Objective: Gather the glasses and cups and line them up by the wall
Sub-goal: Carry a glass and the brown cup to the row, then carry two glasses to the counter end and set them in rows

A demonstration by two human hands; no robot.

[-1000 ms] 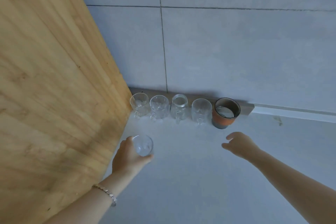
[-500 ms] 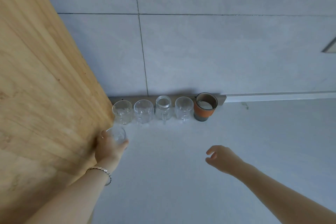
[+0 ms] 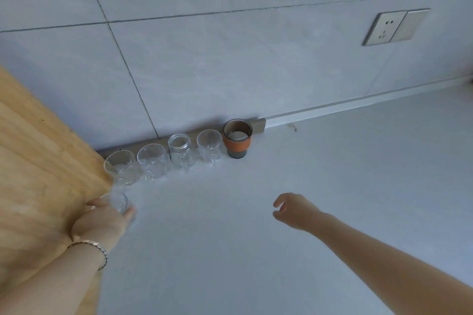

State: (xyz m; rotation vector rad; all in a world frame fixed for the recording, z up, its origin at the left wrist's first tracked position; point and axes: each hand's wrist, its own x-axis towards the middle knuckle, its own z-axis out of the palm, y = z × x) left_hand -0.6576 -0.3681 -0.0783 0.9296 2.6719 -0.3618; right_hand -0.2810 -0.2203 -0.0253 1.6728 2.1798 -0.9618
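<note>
Our left hand (image 3: 99,222) wraps a glass (image 3: 118,201) round its body, the row (image 3: 153,160) just ahead by the wall (image 3: 230,71); our right hand (image 3: 294,210) hangs loose, empty. It looks light, slick, breakable: mid-body grip suits it.

Upright row: clear glasses (image 3: 179,149), orange cup (image 3: 237,139)

L hand (image 3: 102,222) round small glass (image 3: 116,202) lower left, 5 cups in row by wall (image 3: 256,71), R hand (image 3: 291,210) loose mid-frame.
</note>
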